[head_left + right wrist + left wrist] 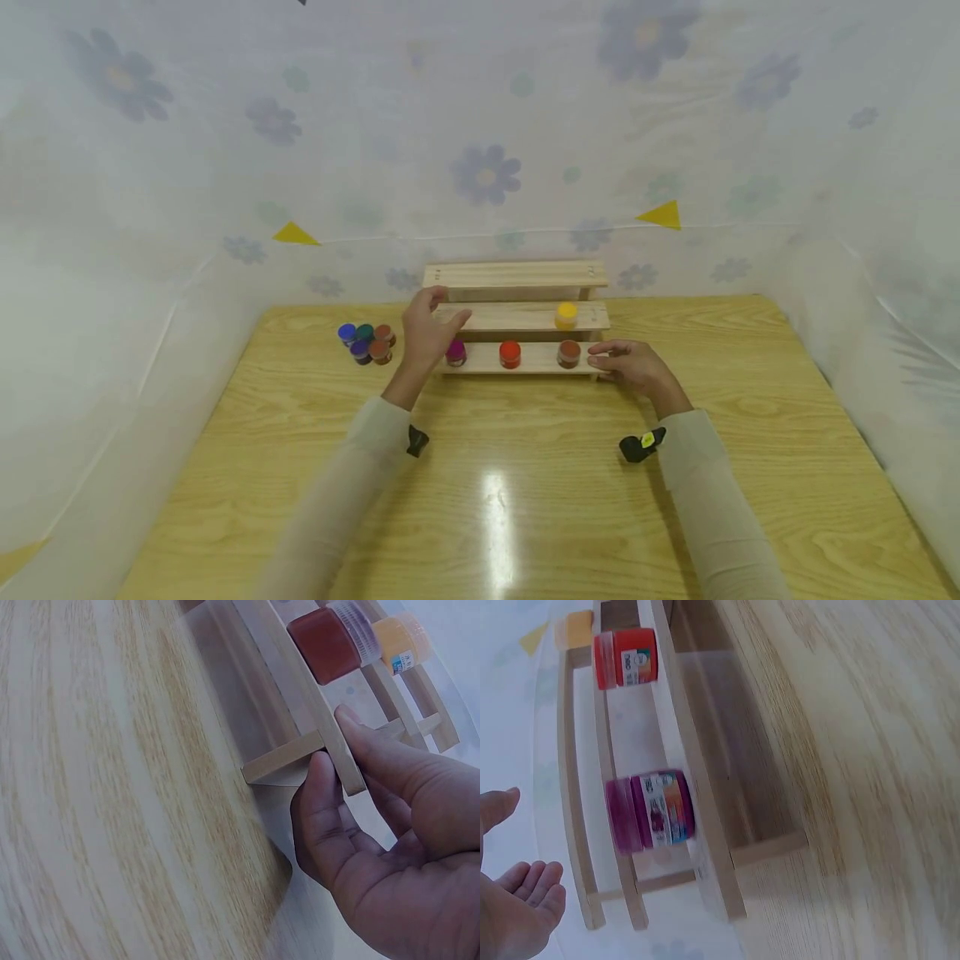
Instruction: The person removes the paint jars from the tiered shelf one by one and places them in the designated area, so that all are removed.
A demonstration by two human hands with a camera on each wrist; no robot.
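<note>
A three-step wooden display rack [517,275] stands at the back of the table. My right hand [637,367] pinches the right end of its lowest step, thumb above and fingers beneath [322,817]. Over the rack's left end, my left hand [429,333] is held with fingers apart and nothing in it. Along the lowest step stand a purple paint jar [651,811], a red paint jar [510,354] and a brown paint jar [330,645]. A yellow paint jar [566,316] sits on the middle step towards the right. The top step bears no jar.
Left of the rack, several paint jars cluster on the wooden table [300,467]: blue [347,334], dark green [364,333], dark violet [361,352] and brownish ones [380,351]. A flowered white sheet [360,167] hangs behind the table and at its sides.
</note>
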